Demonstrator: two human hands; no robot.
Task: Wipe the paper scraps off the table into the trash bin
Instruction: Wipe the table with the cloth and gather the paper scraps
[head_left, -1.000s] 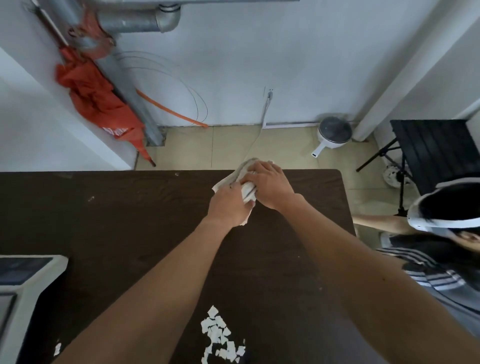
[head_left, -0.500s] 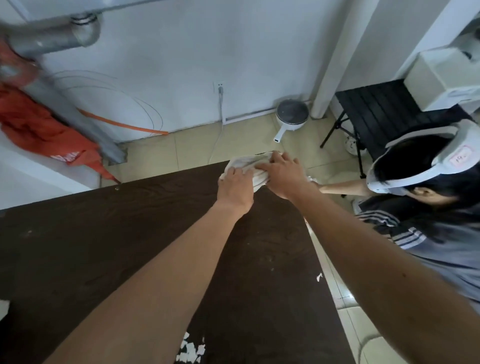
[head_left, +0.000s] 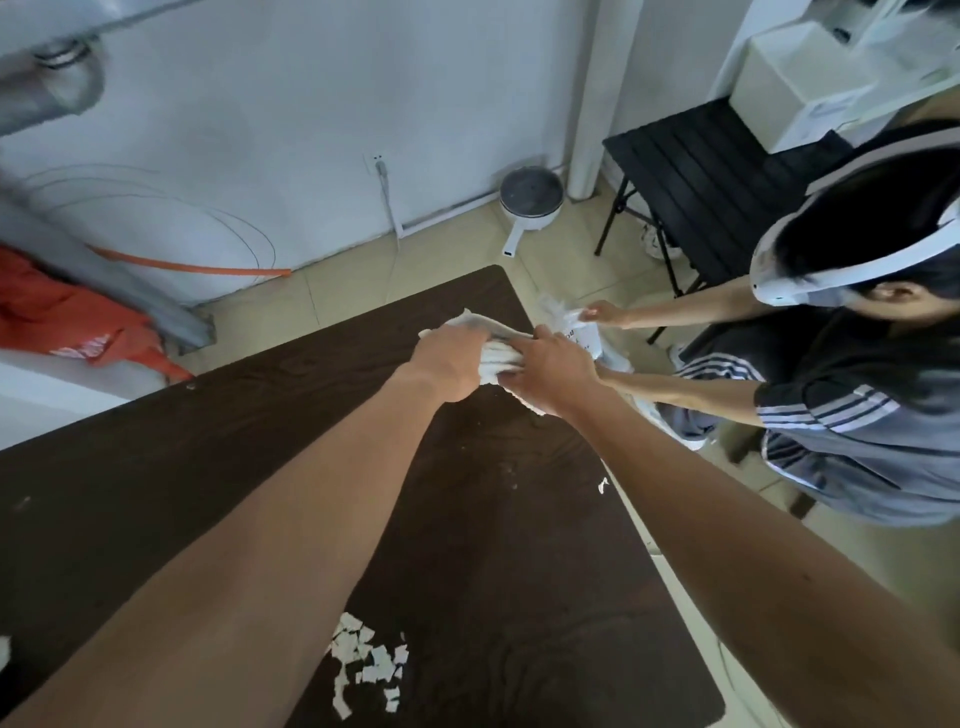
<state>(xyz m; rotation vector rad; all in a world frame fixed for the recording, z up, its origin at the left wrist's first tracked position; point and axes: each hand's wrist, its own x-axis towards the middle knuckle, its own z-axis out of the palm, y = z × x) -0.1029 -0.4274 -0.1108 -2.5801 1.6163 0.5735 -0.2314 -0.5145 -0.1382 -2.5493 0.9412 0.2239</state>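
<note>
Both of my hands grip a bunched white cloth (head_left: 491, 349) near the far right corner of the dark brown table (head_left: 156, 467). My left hand (head_left: 449, 361) holds its left part and my right hand (head_left: 553, 371) holds its right part at the table's edge. A pile of white paper scraps (head_left: 366, 662) lies on the table near me, partly hidden by my left forearm. One small scrap (head_left: 602, 485) sits at the right edge. Just past that edge another person holds open a white plastic bag (head_left: 582, 332); no rigid bin is visible.
The person (head_left: 857, 405) crouches to the right of the table, wearing a white headset. Behind them stand a black slatted folding table (head_left: 701, 182) and a white box (head_left: 795, 88). A small pot (head_left: 531, 200) sits on the tiled floor by the wall. Orange fabric (head_left: 62, 322) hangs far left.
The view has swung right and down. My hands have carried the cloth to the table's far right corner. The other person and the bag have come into view.
</note>
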